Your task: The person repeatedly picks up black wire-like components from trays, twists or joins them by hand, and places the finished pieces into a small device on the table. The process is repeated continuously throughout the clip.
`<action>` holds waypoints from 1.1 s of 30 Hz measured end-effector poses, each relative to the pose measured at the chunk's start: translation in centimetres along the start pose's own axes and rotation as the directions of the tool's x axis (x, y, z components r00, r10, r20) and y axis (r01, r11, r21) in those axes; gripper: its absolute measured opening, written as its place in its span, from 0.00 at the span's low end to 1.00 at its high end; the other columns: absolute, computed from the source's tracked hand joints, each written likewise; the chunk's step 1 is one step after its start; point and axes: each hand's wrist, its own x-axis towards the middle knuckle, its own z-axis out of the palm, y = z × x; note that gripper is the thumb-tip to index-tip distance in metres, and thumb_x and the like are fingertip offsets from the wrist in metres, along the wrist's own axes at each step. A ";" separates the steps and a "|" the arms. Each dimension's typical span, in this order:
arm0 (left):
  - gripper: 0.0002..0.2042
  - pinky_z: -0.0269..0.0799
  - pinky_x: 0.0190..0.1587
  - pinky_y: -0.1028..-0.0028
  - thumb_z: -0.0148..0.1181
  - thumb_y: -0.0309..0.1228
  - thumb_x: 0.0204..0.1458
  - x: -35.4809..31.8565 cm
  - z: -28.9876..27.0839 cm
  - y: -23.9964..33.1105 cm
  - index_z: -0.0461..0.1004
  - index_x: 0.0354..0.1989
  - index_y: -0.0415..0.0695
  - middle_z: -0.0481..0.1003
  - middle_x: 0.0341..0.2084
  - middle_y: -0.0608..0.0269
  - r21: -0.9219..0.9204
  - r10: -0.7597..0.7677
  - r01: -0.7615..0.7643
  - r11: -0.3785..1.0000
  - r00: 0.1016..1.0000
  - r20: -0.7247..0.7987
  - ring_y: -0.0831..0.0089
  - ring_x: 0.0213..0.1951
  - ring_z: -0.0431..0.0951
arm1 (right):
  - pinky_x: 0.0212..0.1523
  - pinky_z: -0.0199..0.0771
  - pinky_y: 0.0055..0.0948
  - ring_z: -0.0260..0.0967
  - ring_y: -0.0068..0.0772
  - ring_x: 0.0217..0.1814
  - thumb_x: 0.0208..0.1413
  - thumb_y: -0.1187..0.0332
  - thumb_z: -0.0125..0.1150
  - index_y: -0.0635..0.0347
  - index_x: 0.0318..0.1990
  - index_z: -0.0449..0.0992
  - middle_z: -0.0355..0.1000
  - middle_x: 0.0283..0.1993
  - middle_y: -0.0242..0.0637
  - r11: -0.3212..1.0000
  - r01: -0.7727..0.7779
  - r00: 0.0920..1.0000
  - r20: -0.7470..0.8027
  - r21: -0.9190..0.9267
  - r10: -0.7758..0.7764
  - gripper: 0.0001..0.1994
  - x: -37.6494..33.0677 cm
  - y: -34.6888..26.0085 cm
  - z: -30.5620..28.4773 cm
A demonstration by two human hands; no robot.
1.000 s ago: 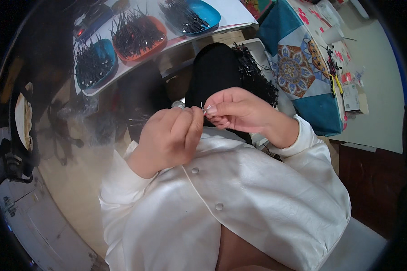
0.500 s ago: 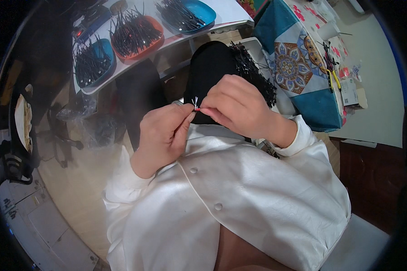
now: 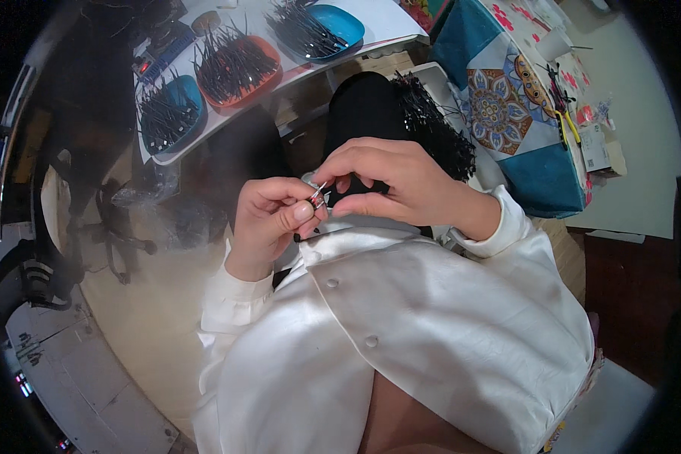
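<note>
Watching through the head view. The person's left hand is clamped, thumb against forefinger, on a thin black cable with bared silvery and reddish wire ends. The cable sits just above the lap; its wire ends stick up past the left thumb, and a short black stretch shows below that hand.

The right hand is beside it, thumb and forefinger apart, the forefinger tip close to the wire tips. I can't tell whether it touches them.

Against half a second ago: both hands were then pinched together at the wires, which fanned upward. Now the right hand's grip has parted, the left hand has rolled so its thumbnail faces me, and the wires lean to the right.

My view has shifted a little too: the white tabletop sits slightly lower and further right at its near corner. On it, as before: a blue plastic tray, an orange plastic tray and a second blue tray, all loaded with black cables. The dark heap of cables beside the black-clad leg looks unchanged, as do the yellow-handled pliers to the right.
</note>
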 end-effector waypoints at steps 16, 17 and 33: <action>0.09 0.56 0.21 0.83 0.61 0.24 0.53 -1.4 0.1 -0.8 0.72 0.37 0.31 0.73 0.25 0.58 -0.149 -0.015 -0.003 0.989 0.993 -0.121 0.79 0.20 0.67 | 0.32 0.70 0.28 0.72 0.34 0.33 0.45 0.69 0.68 0.60 0.37 0.77 0.74 0.35 0.35 0.873 0.212 0.943 -0.144 -0.439 -0.302 0.11 0.5 0.4 -1.4; 0.09 0.56 0.21 0.83 0.61 0.24 0.53 -1.5 0.1 -0.8 0.72 0.37 0.31 0.73 0.25 0.58 -0.166 -0.025 0.005 0.986 0.992 -0.122 0.79 0.20 0.67 | 0.31 0.70 0.27 0.73 0.34 0.33 0.44 0.70 0.69 0.62 0.37 0.77 0.74 0.35 0.35 0.854 0.269 0.922 -0.137 -0.446 -0.362 0.12 0.5 0.4 -1.0; 0.08 0.63 0.24 0.80 0.60 0.22 0.53 -1.0 0.9 -0.5 0.72 0.38 0.29 0.73 0.25 0.57 -0.142 -0.013 -0.003 0.990 0.994 -0.112 0.78 0.21 0.68 | 0.31 0.70 0.31 0.70 0.36 0.32 0.43 0.73 0.65 0.62 0.35 0.75 0.72 0.34 0.36 0.826 0.428 0.877 -0.051 -0.366 -0.477 0.10 0.9 0.8 0.6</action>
